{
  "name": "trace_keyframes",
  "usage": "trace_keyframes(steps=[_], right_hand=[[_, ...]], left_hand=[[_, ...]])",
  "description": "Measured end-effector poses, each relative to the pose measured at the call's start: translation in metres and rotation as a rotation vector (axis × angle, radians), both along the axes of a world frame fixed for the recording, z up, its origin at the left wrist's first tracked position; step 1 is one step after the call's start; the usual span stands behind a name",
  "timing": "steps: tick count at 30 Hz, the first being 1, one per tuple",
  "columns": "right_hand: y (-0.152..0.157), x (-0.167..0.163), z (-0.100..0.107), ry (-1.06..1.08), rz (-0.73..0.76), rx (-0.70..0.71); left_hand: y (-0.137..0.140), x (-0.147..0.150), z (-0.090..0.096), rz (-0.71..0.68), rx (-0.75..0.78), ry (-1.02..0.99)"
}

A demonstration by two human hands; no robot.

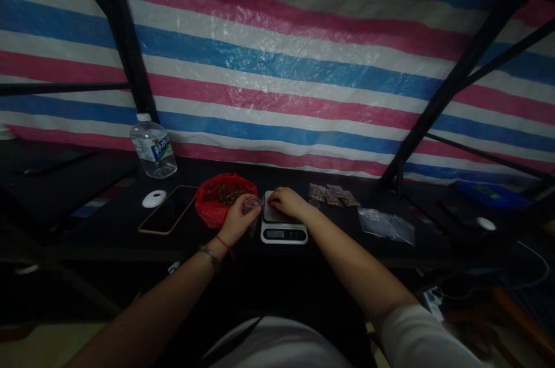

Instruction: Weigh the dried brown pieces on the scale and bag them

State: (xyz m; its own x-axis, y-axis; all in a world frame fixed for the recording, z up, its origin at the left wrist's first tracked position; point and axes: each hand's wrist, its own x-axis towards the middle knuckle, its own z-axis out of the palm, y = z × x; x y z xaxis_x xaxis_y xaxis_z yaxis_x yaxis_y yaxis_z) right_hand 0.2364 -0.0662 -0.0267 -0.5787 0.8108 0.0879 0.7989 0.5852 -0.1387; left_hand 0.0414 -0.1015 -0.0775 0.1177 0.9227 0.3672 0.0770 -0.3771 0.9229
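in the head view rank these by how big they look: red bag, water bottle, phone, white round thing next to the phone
1. red bag
2. and 3. water bottle and phone: they look alike in size, and the bottle stands farther back, so I won't rank them.
4. white round thing, plainly the smallest.

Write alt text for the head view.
Both hands hold a small clear bag over a scale on a dark table: left hand, right hand. A red bag, phone and bottle sit left.
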Motion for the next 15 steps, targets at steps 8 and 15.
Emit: trace_keyframes(steps=[8,15], right_hand=[[0.01,0.022,-0.006,0.006,0.1,0.035],[0.017,0.02,0.002,0.011,0.149,0.02]], left_hand=[[-0.006,0.002,0.003,0.002,0.068,0.12],[-0.008,0.006,0.007,-0.008,0.098,0.32]])
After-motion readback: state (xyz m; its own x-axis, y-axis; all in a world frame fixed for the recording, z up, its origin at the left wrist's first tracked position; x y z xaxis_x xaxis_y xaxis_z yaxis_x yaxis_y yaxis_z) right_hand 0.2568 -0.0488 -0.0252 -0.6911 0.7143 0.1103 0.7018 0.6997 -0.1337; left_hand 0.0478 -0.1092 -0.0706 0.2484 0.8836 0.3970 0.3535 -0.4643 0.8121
